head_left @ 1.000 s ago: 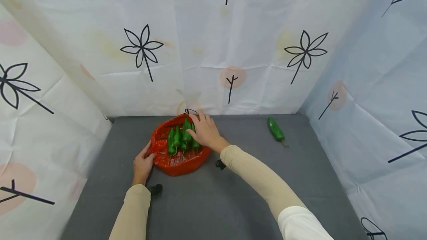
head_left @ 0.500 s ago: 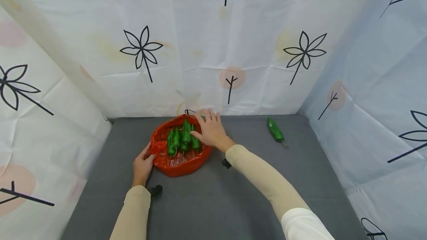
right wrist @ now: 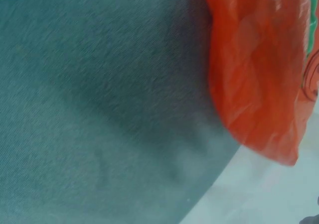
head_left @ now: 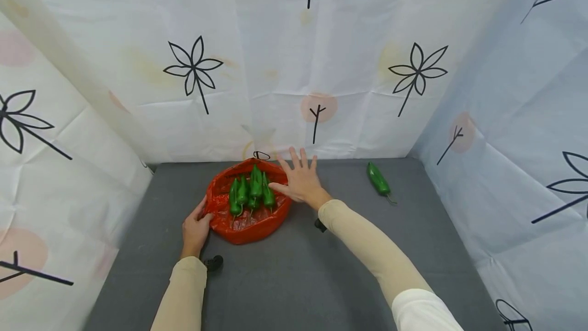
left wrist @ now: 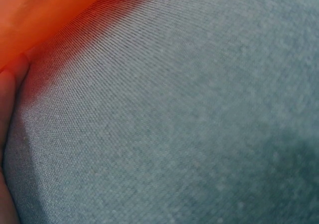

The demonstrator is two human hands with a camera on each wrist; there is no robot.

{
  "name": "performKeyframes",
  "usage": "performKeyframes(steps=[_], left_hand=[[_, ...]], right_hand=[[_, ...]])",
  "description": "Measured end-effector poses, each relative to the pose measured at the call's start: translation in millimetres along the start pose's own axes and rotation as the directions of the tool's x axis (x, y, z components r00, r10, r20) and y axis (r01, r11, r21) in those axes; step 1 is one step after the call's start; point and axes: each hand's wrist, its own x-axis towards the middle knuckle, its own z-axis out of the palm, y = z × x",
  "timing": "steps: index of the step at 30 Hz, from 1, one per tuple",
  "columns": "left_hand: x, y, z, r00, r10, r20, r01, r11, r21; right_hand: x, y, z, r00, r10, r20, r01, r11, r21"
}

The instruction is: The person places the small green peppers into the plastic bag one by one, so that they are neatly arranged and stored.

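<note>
A red plastic bag (head_left: 250, 235), its mouth rolled wide like a bowl, rests on the grey table with several green chili peppers (head_left: 254, 188) lying side by side in it. At its left side my left hand (head_left: 195, 229) pinches the edge, thumb towards the inside; the left wrist view shows fingertips (left wrist: 20, 67) under the orange-red plastic. My right hand (head_left: 300, 180) spreads its fingers over the bag's right rim and holds nothing. In the right wrist view the bag's outer wall (right wrist: 254, 69) stands close by, while that hand is out of frame.
One more green chili pepper (head_left: 378, 180) lies alone towards the back right of the grey table (head_left: 294, 280). White patterned cloth (head_left: 358, 55) hangs along the back and both sides. Dark wrist-worn cameras show beneath both forearms.
My right hand has drawn back to the right from over the peppers, its fingers spreading wider. My left hand keeps its hold on the bag, and the peppers stay put.
</note>
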Motion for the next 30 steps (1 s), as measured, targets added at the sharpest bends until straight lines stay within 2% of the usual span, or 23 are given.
performKeyframes(steps=[16,23,30], left_hand=[[1.5,-1.7,0.1,1.0,-0.005,-0.009,0.005,1.0,0.006],[1.2,-0.7,2.0,1.0,-0.012,-0.021,0.012,1.0,0.005],[-0.5,1.0,1.6,1.0,-0.013,-0.014,0.013,1.0,0.004]], right_hand=[[-9.5,38.4,9.4,0.999,0.047,0.0,-0.047,0.997,0.063],[-11.1,58.6,17.3,0.993,0.104,0.05,-0.107,0.991,0.076],[-17.7,76.7,21.4,0.989,0.124,0.074,-0.13,0.988,0.083]])
